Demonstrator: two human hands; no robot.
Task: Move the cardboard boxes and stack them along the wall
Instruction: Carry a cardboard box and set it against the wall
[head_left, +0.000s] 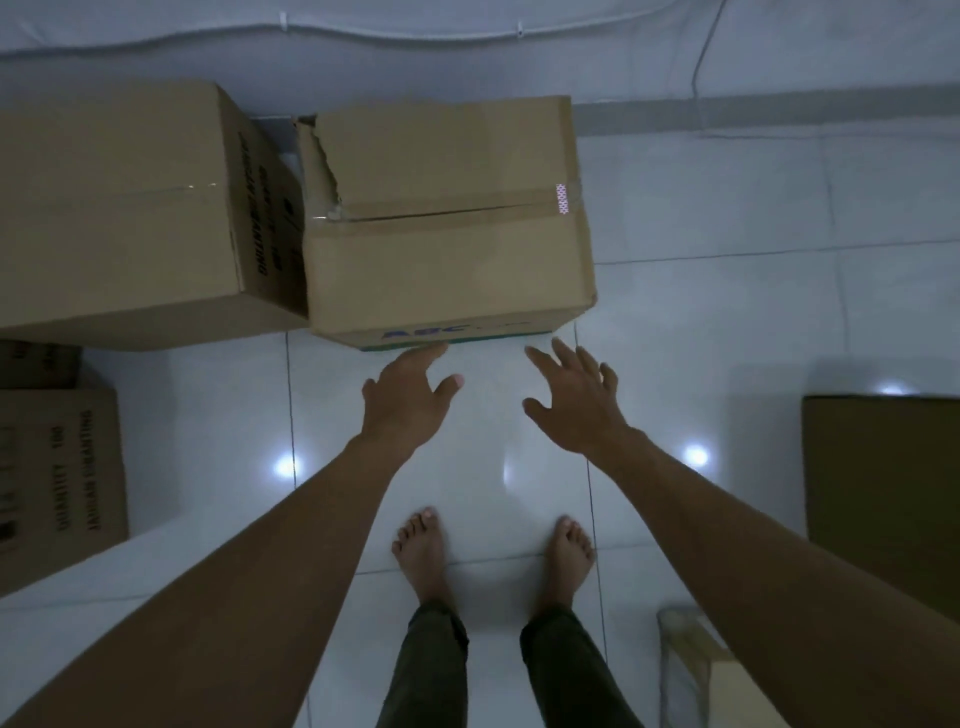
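Now | hands: left (402, 402), right (576, 402) spread, empty | near box (447, 223) front edge | floor (753, 338) open rightward

- A glossy white tiled floor (727, 322) carries everything.
- A taped cardboard box (447, 218) with a torn corner sits on it just beyond both open hands, against the wall.
- A larger box (130, 208) stands touching its left side.
- Another printed box (57, 478) rests left of the left arm.
- A brown box (883, 488) lies right of the right arm.
- Bare feet (423, 551) stand below the hands.
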